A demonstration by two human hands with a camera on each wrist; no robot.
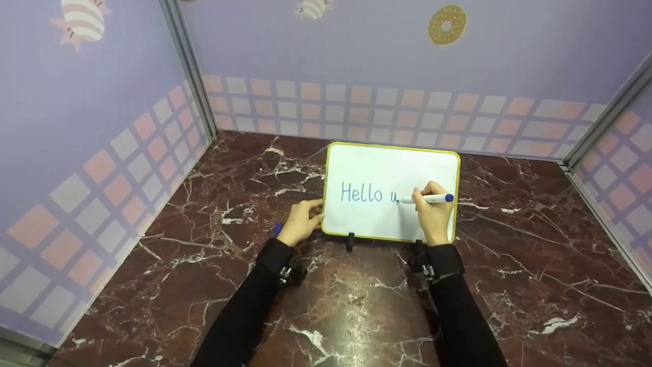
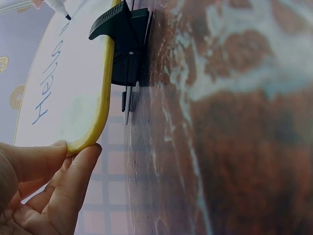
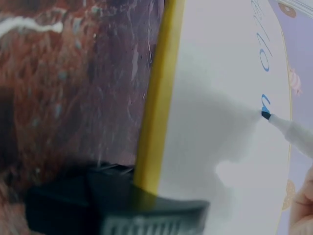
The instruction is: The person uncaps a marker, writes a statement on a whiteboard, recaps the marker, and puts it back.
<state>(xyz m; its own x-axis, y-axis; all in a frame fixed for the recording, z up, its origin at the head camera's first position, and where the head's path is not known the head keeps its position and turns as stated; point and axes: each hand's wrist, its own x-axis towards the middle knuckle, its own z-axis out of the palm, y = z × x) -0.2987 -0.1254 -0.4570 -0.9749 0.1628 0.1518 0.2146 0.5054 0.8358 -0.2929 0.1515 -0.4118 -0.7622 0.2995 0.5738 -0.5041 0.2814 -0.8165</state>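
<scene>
A whiteboard [image 1: 377, 168] with a yellow rim leans on a black stand with two clips, whose near clip [image 2: 128, 46] shows in the left wrist view. Blue handwriting [image 1: 369, 192] on it reads "Hello" and then a "u"-like stroke. My left hand [image 1: 301, 221] pinches the board's lower left corner between thumb and fingers. In my right hand [image 1: 433, 211] I grip a white marker [image 1: 425, 199] with a blue end. Its dark tip [image 3: 265, 115] meets the board at the end of the last stroke. The right wrist view catches only part of that hand's fingers [image 3: 303, 203].
A blue object [image 1: 277, 229], mostly hidden, lies beside my left wrist. The tabletop [image 1: 168, 295] is dark red marble pattern. Patterned panels stand at the left [image 1: 102, 117], back [image 1: 377, 56] and right [image 1: 621, 148], with metal posts [image 1: 191, 66] at the corners.
</scene>
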